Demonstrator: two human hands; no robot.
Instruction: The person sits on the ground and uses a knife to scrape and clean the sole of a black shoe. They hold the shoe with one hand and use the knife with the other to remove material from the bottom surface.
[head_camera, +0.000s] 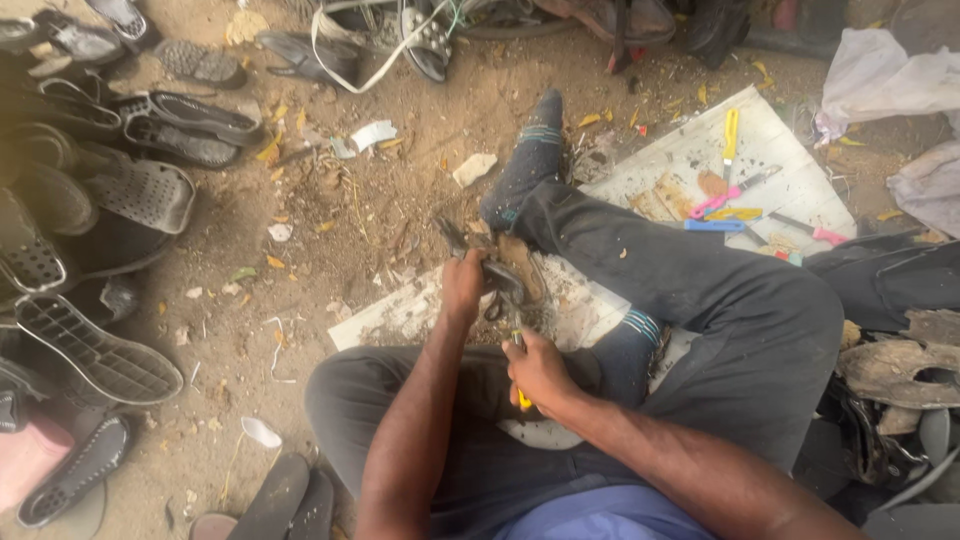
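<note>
Leather piece: a worn dark shoe part with a tan-brown sole face lies on the white board, near the board's left end, just in front of the person's crossed legs and touching the left hand.
Left hand: the left hand is closed over the near end of the shoe part, fingers curled round it and pressing it down onto the board.
Right hand: the right hand is clenched round a slim yellow-handled tool; only a bit of yellow shows below the fist, and the working tip, which points up toward the shoe part, is too small to make out.
Handling: judged from its look, the shoe part is light, bendy and a little springy, not fragile; the dusty surface may slide, so a firm hold close to the worked spot, with the board as backing, suits it best.
Grip point: the heel-side end under the left palm seems the stiffest place to hold; the loose dark strap beyond it would flop.
Board's far right end: yellow, pink and blue small hand tools lie well apart from both hands.
Ground: sandy floor with scraps; dark rubber sandals and soles are piled along the left.
</note>
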